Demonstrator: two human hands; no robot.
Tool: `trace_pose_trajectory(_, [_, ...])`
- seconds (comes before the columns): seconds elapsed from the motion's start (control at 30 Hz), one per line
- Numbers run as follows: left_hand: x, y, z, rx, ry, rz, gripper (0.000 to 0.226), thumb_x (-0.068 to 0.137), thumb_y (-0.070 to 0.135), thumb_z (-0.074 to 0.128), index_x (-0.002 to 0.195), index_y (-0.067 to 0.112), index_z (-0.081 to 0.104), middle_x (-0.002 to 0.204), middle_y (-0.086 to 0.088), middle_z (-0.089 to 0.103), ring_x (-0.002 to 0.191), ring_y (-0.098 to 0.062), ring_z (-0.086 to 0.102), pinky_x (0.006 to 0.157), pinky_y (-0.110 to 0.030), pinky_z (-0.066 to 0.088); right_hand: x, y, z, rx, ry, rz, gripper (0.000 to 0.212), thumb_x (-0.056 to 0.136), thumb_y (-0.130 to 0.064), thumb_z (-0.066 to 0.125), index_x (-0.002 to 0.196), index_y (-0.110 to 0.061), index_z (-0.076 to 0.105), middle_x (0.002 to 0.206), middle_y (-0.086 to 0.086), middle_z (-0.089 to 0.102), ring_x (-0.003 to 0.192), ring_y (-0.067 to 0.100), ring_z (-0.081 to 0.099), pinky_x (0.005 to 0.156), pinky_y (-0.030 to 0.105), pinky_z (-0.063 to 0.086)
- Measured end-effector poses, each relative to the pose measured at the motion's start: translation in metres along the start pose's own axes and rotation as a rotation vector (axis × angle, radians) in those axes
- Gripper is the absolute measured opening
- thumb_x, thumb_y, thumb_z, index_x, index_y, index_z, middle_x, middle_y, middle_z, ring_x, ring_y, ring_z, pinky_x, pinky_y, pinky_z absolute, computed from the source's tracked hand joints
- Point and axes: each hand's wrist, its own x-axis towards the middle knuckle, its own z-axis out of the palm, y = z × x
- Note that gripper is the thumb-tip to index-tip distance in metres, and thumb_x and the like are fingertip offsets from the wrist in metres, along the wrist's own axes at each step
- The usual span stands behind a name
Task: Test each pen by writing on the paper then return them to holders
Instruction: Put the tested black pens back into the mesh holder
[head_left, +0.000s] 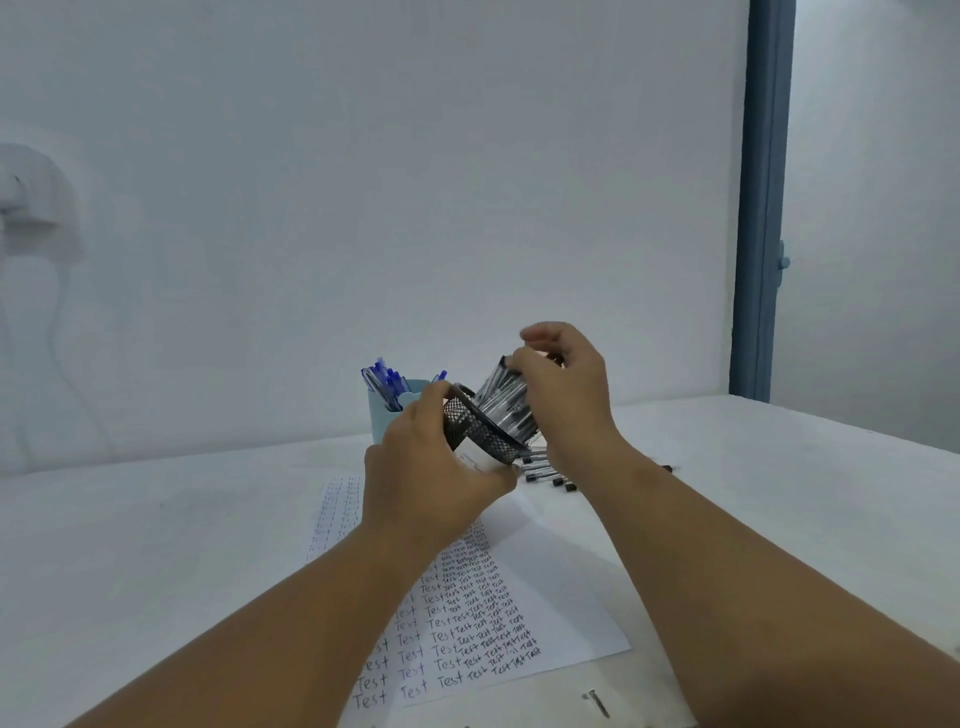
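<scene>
White table (779, 493), pale wall: I tilt the mesh holder (485, 434) above the paper (561, 597).
Left hand (426, 467) grips it; right hand (566, 395) pinches black pens (506, 402); strays (543, 470) at four o'clock. Keep the tilt shallow.

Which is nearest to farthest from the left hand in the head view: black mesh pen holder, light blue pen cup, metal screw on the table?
1. Black mesh pen holder: gripped by the left hand, tilted.
2. Light blue pen cup: just behind the hand.
3. Metal screw: near table edge, bottom right.
</scene>
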Motion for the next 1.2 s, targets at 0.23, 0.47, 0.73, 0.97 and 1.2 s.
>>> trace_pose_trajectory(0.23, [0.0,-0.004,-0.002,0.027,-0.014,-0.007,0.082,0.052,0.06,0.081,0.122,0.039,0.043,0.103,0.017,0.063,0.097,-0.012,0.061,0.089,-0.045,0.052,0.002,0.004,0.001,-0.186,-0.097,0.002,0.004,0.078,-0.019,0.077,0.077,-0.023,0.077,0.089,-0.003,0.072,0.075,0.016,0.068,0.078,0.044,0.06])
trace_pose_trajectory(0.47, [0.001,-0.003,0.0,-0.01,0.001,-0.038,0.08,0.053,0.06,0.083,0.121,0.039,0.044,0.102,0.018,0.063,0.097,-0.013,0.061,0.09,-0.046,0.051,0.001,0.002,-0.003,-0.293,-0.089,-0.086,0.052,0.087,-0.054,0.065,0.083,-0.003,0.07,0.075,0.003,0.066,0.072,0.013,0.058,0.076,0.035,0.049])
trace_pose_trajectory(0.73, [0.001,-0.003,-0.001,0.034,-0.011,-0.006,0.083,0.053,0.06,0.082,0.122,0.037,0.042,0.103,0.016,0.064,0.096,-0.014,0.062,0.089,-0.046,0.052,0.003,0.007,-0.005,-0.429,-0.038,-0.107,0.014,0.088,-0.033,0.069,0.1,-0.028,0.066,0.114,-0.01,0.055,0.087,0.001,0.058,0.078,0.026,0.048])
trace_pose_trajectory(0.97, [0.0,-0.002,-0.001,0.046,-0.018,0.03,0.081,0.052,0.06,0.082,0.118,0.04,0.04,0.1,0.017,0.064,0.093,-0.013,0.062,0.087,-0.045,0.052,0.011,0.009,-0.008,-0.319,0.04,0.042,0.008,0.077,-0.017,0.068,0.074,-0.012,0.063,0.068,-0.005,0.061,0.061,0.017,0.056,0.062,0.033,0.05])
trace_pose_trajectory(1.2, [0.0,-0.003,0.0,0.017,-0.006,0.019,0.081,0.052,0.061,0.082,0.118,0.041,0.04,0.099,0.018,0.064,0.093,-0.012,0.063,0.086,-0.045,0.053,0.01,0.002,-0.01,-0.209,-0.134,0.085,0.008,0.082,-0.011,0.077,0.085,-0.018,0.078,0.084,-0.001,0.075,0.073,0.014,0.069,0.07,0.032,0.058])
